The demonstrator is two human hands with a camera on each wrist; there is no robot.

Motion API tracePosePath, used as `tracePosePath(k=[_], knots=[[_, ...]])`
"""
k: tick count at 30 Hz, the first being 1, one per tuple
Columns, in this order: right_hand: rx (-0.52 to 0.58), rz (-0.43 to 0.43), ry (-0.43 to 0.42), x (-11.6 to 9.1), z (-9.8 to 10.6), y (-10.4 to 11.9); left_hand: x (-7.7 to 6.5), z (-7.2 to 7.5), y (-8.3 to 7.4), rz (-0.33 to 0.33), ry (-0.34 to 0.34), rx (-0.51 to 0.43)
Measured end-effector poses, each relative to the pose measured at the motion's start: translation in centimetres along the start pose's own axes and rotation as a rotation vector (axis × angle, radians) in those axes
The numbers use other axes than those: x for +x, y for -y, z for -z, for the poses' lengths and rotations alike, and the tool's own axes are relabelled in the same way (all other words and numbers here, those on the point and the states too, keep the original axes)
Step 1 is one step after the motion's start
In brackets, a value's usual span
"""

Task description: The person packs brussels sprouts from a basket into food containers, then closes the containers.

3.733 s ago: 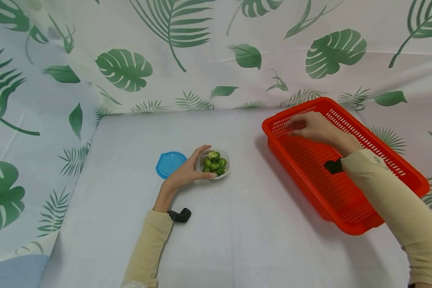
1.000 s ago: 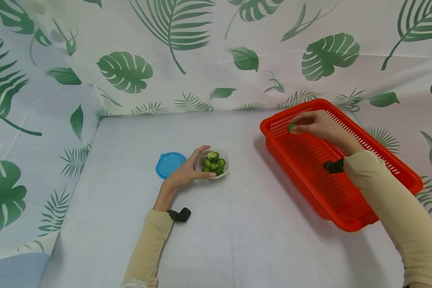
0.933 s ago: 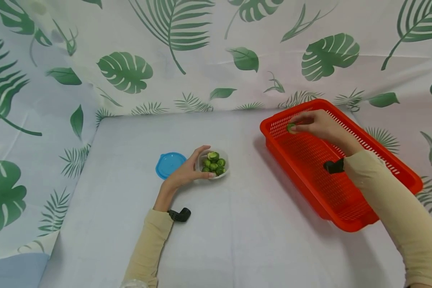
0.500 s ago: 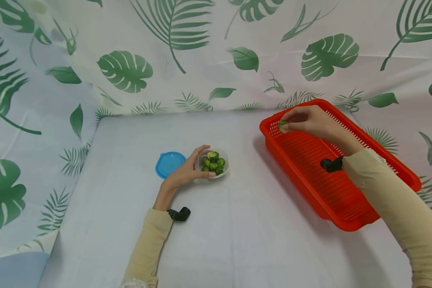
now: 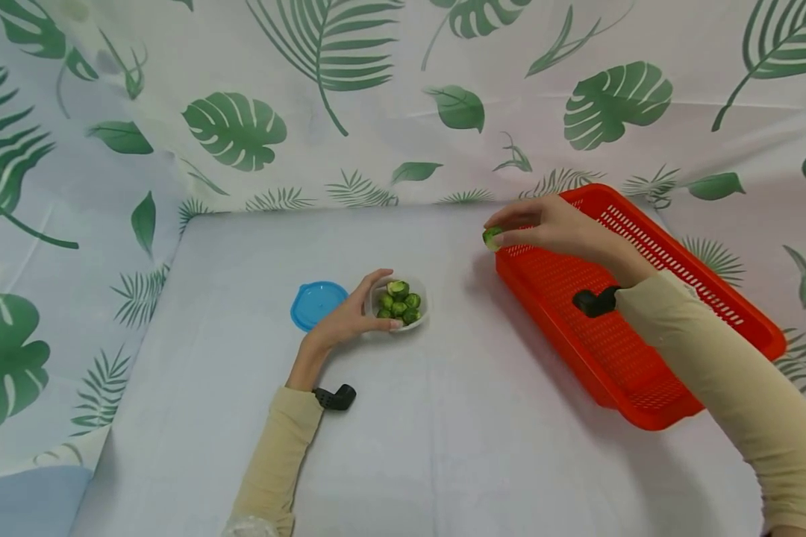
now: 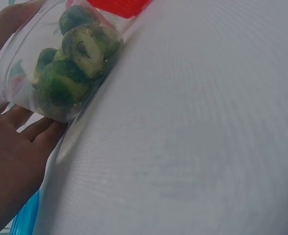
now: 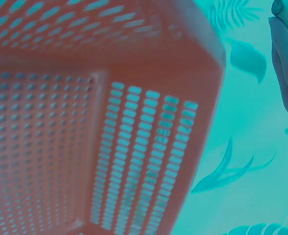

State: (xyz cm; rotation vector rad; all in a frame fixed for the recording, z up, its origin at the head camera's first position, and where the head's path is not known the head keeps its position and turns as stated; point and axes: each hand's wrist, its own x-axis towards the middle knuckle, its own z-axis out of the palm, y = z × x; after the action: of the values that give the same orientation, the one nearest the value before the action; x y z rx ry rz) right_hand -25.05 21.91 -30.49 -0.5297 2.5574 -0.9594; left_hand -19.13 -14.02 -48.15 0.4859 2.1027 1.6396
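My left hand [image 5: 349,319] grips a small clear plastic container [image 5: 425,304] that stands on the table. Several Brussels sprouts [image 5: 399,304] fill it, and the top one shows a pale cut face. In the left wrist view the container [image 6: 24,63] is tilted across the frame, with thumb and fingers around its side. My right hand [image 5: 557,224] pinches a single Brussels sprout [image 5: 492,238] between thumb and fingertips, above the left rim of the red basket [image 5: 557,328]. At the right wrist view's upper corner, part of that sprout [image 7: 287,14] and some fingers show.
A blue lid [image 5: 312,306] lies flat on the table, left of the container and partly behind my left hand. The red perforated basket sits at an angle on the right. A leaf-patterned cloth [image 5: 369,112] hangs behind the white table surface [image 5: 376,462].
My right hand has carried the sprout leftward, from over the inside of the basket to its left rim. The left hand and the container have stayed in place.
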Motion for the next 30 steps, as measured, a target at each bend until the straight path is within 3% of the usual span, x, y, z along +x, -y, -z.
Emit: tracePosePath(k=[14,22,30], knots=[[0.021,0.145,0.072,3.0,-3.2,1.9,-0.5,0.2,-0.5,0.033,-0.017,0.010],[0.031,0.179,0.120,4.2,-4.9,2.4,0.3,0.2,0.0,0.037,-0.025,0.008],[0.070,0.225,0.187,5.6,-7.3,2.9,0.2,0.0,0.0,0.074,-0.041,0.019]])
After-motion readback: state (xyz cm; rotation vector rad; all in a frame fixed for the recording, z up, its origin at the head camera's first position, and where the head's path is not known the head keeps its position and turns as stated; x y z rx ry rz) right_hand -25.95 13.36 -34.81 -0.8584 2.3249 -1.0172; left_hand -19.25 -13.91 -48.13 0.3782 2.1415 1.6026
